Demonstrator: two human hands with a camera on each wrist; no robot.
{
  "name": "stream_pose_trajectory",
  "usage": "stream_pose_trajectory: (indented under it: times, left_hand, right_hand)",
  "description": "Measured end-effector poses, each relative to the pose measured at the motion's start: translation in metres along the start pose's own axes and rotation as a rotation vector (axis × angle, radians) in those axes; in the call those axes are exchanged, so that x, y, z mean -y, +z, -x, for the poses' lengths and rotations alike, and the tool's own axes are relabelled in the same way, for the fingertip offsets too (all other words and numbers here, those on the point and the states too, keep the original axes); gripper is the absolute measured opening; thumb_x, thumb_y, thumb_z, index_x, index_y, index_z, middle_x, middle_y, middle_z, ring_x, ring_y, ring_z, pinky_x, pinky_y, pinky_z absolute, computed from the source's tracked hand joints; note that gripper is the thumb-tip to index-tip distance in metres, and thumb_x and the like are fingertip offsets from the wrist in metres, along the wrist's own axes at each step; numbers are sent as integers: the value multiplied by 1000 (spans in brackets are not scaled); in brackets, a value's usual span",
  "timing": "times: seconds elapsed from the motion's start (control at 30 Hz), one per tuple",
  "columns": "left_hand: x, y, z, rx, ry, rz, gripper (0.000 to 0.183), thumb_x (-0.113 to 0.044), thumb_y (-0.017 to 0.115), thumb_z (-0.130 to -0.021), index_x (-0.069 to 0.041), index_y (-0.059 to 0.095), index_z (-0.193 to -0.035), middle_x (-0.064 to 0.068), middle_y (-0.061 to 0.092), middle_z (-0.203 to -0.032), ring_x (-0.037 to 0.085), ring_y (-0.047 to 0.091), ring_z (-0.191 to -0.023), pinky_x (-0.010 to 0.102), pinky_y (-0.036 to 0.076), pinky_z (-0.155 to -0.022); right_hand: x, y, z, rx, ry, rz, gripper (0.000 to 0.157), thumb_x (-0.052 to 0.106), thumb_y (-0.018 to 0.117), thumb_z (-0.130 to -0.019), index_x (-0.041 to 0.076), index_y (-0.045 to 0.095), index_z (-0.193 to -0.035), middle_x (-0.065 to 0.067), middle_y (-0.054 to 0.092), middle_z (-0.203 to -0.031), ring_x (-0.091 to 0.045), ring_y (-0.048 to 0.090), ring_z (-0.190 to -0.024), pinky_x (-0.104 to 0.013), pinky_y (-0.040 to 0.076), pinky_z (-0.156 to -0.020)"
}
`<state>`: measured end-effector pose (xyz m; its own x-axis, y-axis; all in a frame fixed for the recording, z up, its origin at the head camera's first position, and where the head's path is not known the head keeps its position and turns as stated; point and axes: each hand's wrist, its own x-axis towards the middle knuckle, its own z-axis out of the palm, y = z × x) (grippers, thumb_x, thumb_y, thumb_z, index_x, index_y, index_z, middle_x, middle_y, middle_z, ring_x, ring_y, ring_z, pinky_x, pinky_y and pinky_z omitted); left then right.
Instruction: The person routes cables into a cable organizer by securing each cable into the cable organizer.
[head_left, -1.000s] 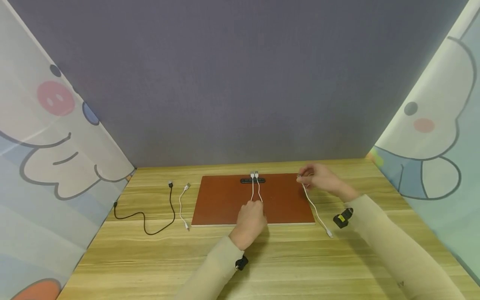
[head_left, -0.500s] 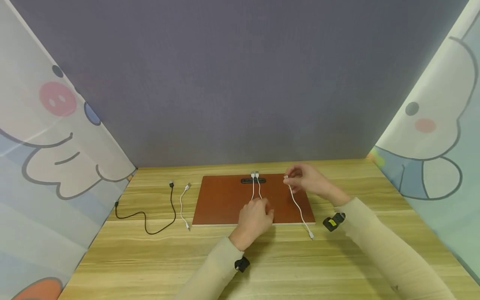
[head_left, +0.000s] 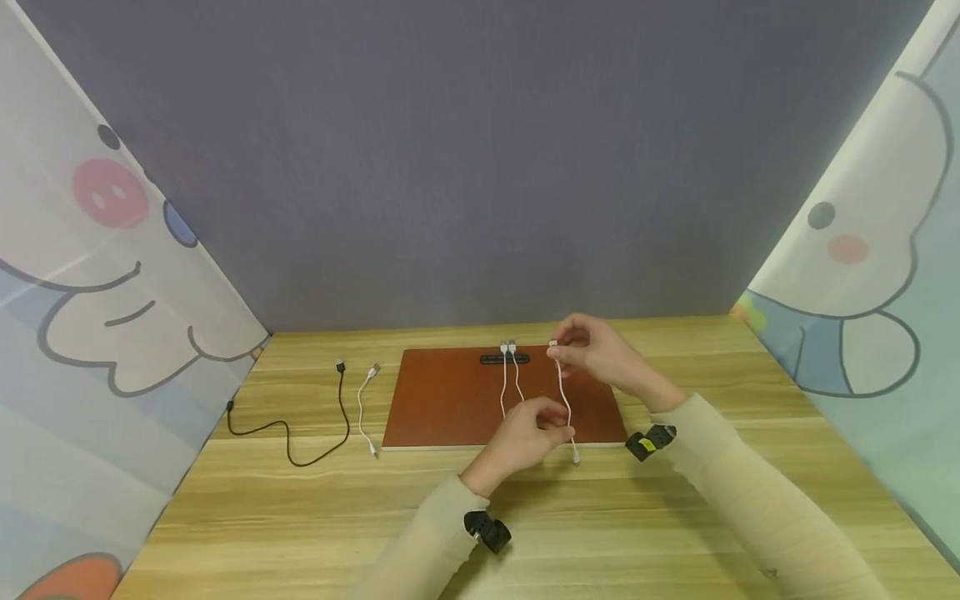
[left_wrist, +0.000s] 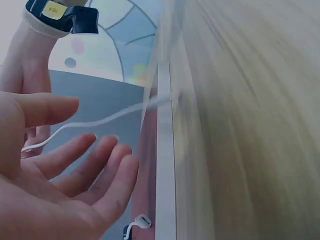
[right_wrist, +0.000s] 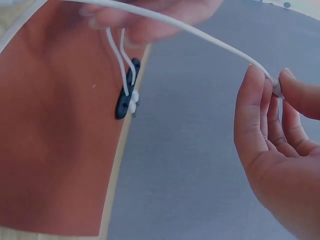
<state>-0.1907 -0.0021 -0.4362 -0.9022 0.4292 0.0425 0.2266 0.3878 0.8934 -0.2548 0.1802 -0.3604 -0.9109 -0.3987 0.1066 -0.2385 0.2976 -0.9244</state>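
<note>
A white USB cable (head_left: 562, 385) hangs over the right part of the brown board (head_left: 442, 400). My right hand (head_left: 603, 358) pinches its upper plug end between thumb and fingers, as the right wrist view shows with the plug (right_wrist: 276, 87). The cable's lower end dangles near the board's front edge. My left hand (head_left: 525, 433) is just left of that hanging cable, its thumb and fingers spread apart; in the left wrist view the cable (left_wrist: 100, 121) runs beyond the fingers. A black cable clip (head_left: 491, 360) at the board's back edge holds two white cables (head_left: 503, 385) side by side.
On the wooden table (head_left: 300, 517), left of the board, lie a short white cable (head_left: 361, 408) and a longer black cable (head_left: 288, 442). A grey panel (head_left: 480, 167) rises behind the table. Printed cartoon curtains (head_left: 847, 250) flank both sides.
My right hand has carried the white cable leftward over the board, toward the clip. My left hand has left the clipped cables and shifted right, its fingers opening beside the hanging cable.
</note>
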Motion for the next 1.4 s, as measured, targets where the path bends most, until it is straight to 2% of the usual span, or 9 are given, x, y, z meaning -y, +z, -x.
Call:
stream_pose_trajectory:
  times: [0.17, 0.4, 0.5, 0.67, 0.73, 0.97, 1.17, 1.27, 1.4]
  left_hand:
    - [3, 2, 1, 22, 8, 22, 17, -21, 72, -95, -9, 74, -107, -8, 69, -93, 5, 63, -86, 27, 51, -77]
    - [6, 3, 2, 3, 21, -8, 6, -22, 71, -97, -16, 73, -95, -12, 66, -87, 2, 60, -80, 25, 49, -76]
    - [5, 2, 1, -61, 20, 24, 10, -22, 73, -95, -13, 70, -97, -8, 66, -88, 4, 61, -78, 26, 51, -73]
    - [2, 2, -1, -236, -4, 19, 20, -24, 77, -93, -11, 61, -96, -4, 62, -86, 7, 58, -77, 27, 50, -70]
    - [1, 2, -2, -268, -7, 12, 19, -23, 76, -94, -11, 61, -97, -5, 61, -87, 8, 57, -77, 28, 49, -70]
    - [2, 1, 0, -296, 25, 7, 10, -18, 73, -96, -12, 65, -93, -7, 63, -83, 7, 56, -73, 28, 48, -68]
    - [2, 3, 5, -301, 57, -22, 12, -10, 75, -92, -5, 65, -97, -7, 62, -79, 5, 56, -69, 27, 48, -65]
    - [0, 4, 8, -306, 50, -55, 12, -9, 76, -92, -4, 66, -96, -7, 61, -77, 4, 56, -67, 25, 48, -63]
    - [-4, 6, 9, -338, 32, -114, 13, -10, 77, -90, -3, 68, -97, -7, 63, -78, 4, 57, -69, 26, 49, -66]
  right_hand:
    - [9, -1, -3, -16, -14, -20, 22, 5, 71, -95, -5, 57, -110, -22, 64, -99, -32, 67, -78, -41, 60, -70]
    - [16, -3, -10, -83, -30, -37, 23, 0, 69, -94, -7, 57, -112, -20, 63, -98, -29, 68, -78, -46, 60, -76]
    - [18, -3, -11, -87, -24, -69, 24, -2, 69, -94, -9, 56, -113, -20, 63, -98, -28, 69, -77, -46, 60, -76]
    - [23, 0, -11, -75, -31, -84, 25, -1, 70, -94, -8, 57, -114, -21, 63, -99, -29, 69, -79, -44, 60, -76]
    - [25, 1, -11, -76, -34, -86, 26, 0, 70, -94, -8, 56, -114, -21, 63, -99, -30, 69, -80, -45, 60, -77]
    - [29, 2, -15, -81, -41, -116, 27, -4, 68, -93, -11, 55, -117, -21, 62, -100, -34, 69, -83, -42, 60, -76]
    - [27, -2, -26, -100, -29, -93, 28, -4, 69, -92, -10, 57, -117, -21, 64, -102, -37, 69, -86, -44, 59, -80]
    - [25, -4, -32, -120, -22, -61, 28, -2, 70, -92, -8, 58, -117, -21, 64, -104, -33, 70, -85, -42, 60, -78]
    - [21, -6, -41, -136, 3, -31, 27, 1, 71, -92, -6, 61, -116, -21, 65, -105, -37, 69, -88, -38, 60, -77]
